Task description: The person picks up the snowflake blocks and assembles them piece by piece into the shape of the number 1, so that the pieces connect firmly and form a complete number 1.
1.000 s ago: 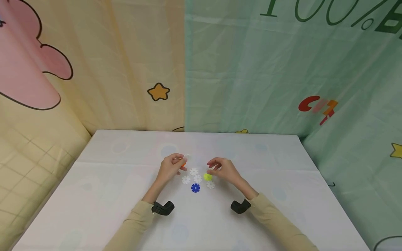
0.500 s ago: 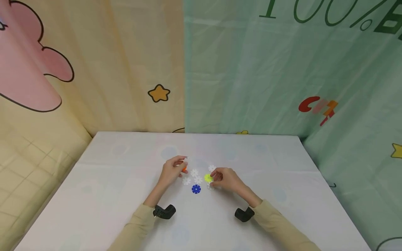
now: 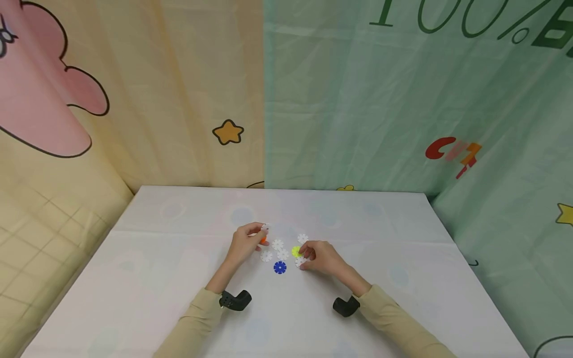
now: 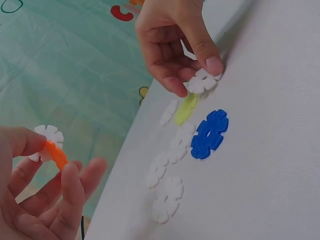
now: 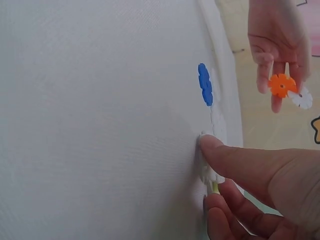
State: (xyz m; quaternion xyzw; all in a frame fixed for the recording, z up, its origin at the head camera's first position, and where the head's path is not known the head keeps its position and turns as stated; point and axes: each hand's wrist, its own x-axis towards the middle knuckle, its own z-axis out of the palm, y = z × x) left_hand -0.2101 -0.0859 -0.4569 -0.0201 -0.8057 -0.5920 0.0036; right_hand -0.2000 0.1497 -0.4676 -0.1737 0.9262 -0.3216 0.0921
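Orange piece (image 5: 282, 86): raised off the white table (image 3: 291, 323), at 11 o'clock from the blue piece in the head view; all clock readings start there.
Left hand (image 3: 245, 243): at 10 o'clock, thumb and finger clamped on the orange piece.
Raised white piece (image 4: 50, 133): meets the orange piece at an angle; I cannot tell whether their notches interlock.
Right hand (image 3: 323, 257): between 2 and 3 o'clock, fingers curled, thumb and fingertips pinching a white disc.
White disc (image 4: 201, 81): between 2 and 3 o'clock; I cannot tell whether it is clear of the table.
Yellow piece (image 4: 186, 109): between 1 and 2 o'clock, just beside the white disc, partly covered by right fingers.
Blue piece (image 3: 280, 267): flat on the table, nearest the person.
Loose white pieces (image 3: 266, 256): four, one at 10 o'clock, two towards 12, one past the yellow piece near 1.
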